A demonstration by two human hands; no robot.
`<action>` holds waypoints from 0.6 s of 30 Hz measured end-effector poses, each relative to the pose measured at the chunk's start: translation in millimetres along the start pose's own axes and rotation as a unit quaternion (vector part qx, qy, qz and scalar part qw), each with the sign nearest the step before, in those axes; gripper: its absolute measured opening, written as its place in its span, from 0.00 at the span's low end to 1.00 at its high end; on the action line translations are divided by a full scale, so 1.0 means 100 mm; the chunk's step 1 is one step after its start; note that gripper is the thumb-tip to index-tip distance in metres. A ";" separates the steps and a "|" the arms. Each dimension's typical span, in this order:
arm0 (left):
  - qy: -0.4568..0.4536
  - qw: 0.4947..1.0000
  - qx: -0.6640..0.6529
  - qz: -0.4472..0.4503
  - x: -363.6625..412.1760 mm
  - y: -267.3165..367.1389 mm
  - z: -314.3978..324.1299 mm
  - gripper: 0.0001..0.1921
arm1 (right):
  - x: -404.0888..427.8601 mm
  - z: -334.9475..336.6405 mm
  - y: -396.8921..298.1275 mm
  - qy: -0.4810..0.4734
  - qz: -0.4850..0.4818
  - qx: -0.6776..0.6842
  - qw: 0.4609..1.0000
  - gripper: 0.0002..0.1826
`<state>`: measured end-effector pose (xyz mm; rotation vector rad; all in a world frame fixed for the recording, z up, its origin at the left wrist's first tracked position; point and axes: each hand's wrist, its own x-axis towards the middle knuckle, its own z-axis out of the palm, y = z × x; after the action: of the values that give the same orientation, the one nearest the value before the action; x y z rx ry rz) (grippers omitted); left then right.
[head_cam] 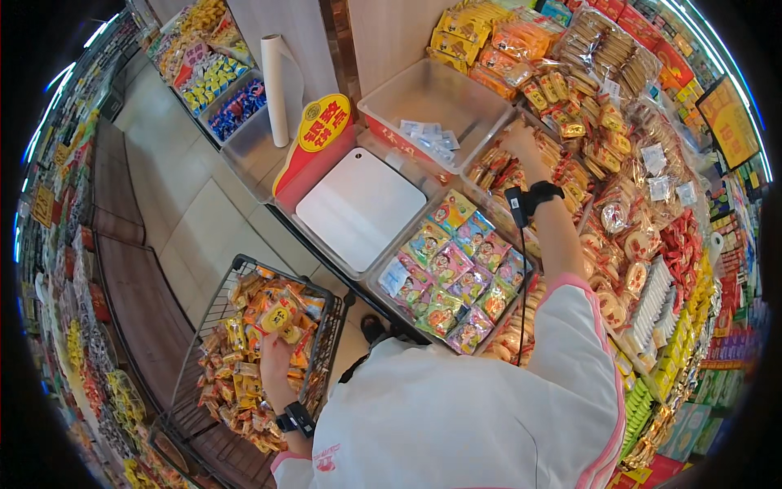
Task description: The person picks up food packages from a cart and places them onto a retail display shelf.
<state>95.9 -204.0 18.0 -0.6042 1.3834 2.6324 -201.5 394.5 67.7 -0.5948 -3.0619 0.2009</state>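
My left hand [276,359] is over a metal shopping cart [335,333] heaped with small wrapped snacks [229,382]. Its fingers grip a yellow-labelled snack packet [277,315] in clear wrap, above the pile. On the other side, my right hand [520,142] reaches into a clear plastic bin of snacks in red and gold wrappers [490,166]. Its fingertips are partly lost among the packets, so I cannot tell whether they hold one. Each wrist wears a black strap with a small device, and a cable hangs from the right one.
Beside the right-hand bin stands a clear bin [391,91] with some small white packets. A white lidded board [360,208] lies in another bin, next to colourful snack bags [452,263]. A roll of plastic bags [275,91] stands upright behind. Wrapped crackers [617,52] are piled right.
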 end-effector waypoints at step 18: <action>-0.012 0.999 0.034 -0.021 0.18 0.05 0.32 0.24 | -0.43 -0.08 -0.22 0.336 -0.076 -0.018 0.938 0.13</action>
<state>68.1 -182.4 31.3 -0.5836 1.4308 2.5410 -169.2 359.1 78.7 -0.3269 -2.4285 -0.0579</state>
